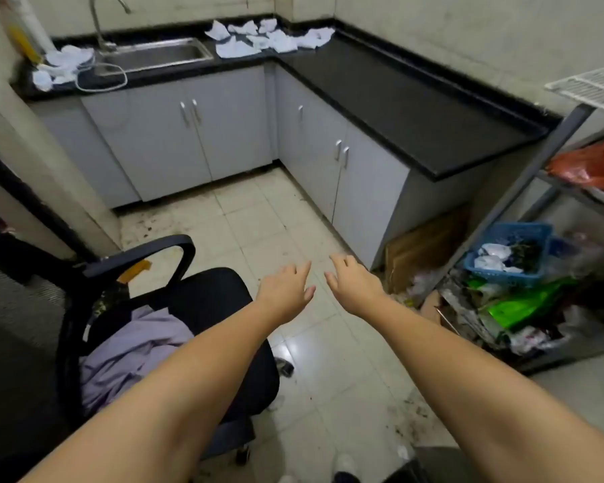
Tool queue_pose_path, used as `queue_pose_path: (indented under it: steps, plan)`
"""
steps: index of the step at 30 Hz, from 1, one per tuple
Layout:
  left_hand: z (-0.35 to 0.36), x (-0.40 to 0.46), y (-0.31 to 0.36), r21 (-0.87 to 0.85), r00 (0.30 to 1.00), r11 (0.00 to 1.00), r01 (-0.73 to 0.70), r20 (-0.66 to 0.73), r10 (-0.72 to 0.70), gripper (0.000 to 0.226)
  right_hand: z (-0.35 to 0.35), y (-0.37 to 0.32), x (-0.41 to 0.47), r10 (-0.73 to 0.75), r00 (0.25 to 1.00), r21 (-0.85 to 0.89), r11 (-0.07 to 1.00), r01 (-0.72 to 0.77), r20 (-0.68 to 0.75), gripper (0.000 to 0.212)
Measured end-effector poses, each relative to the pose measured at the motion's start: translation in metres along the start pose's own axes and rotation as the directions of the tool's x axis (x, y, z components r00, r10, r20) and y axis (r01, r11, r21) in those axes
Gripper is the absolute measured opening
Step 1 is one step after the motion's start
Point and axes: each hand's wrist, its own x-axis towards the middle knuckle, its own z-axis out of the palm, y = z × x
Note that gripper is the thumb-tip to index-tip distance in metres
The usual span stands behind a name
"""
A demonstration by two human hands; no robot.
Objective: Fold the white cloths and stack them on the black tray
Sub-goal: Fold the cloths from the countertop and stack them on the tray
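Several crumpled white cloths lie in the far corner of the black countertop. More white cloths are heaped left of the steel sink. My left hand and my right hand are stretched out side by side over the tiled floor, fingers apart, holding nothing, well short of the counter. No black tray is visible in this view.
A black office chair with a lilac garment stands at my lower left. Grey cabinets run under the L-shaped counter. At right, a metal shelf rack holds a blue basket, a red bag and clutter.
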Motion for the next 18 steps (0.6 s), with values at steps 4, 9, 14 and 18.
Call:
queue_pose_path:
  steps: [4,9,14,18]
  plan:
    - [0.028,-0.007,0.001,0.051,0.995,0.999,-0.016,0.100,0.011,0.053,0.026,0.014,-0.010,0.070,0.994,-0.024,0.997,-0.068,0.086,0.046]
    - [0.045,0.012,-0.003,0.058,0.982,0.998,-0.028,0.188,0.016,0.050,0.046,0.040,0.003,0.107,0.980,-0.072,0.993,-0.096,0.167,0.044]
    - [0.047,0.070,-0.009,0.076,0.965,0.997,-0.025,0.261,0.004,0.044,0.045,0.078,0.051,0.124,0.967,-0.083,0.991,-0.107,0.223,0.038]
    - [0.040,0.141,-0.004,0.034,0.960,0.999,0.039,0.275,-0.047,0.044,0.025,0.111,0.116,0.097,0.968,-0.101,0.992,-0.075,0.234,0.037]
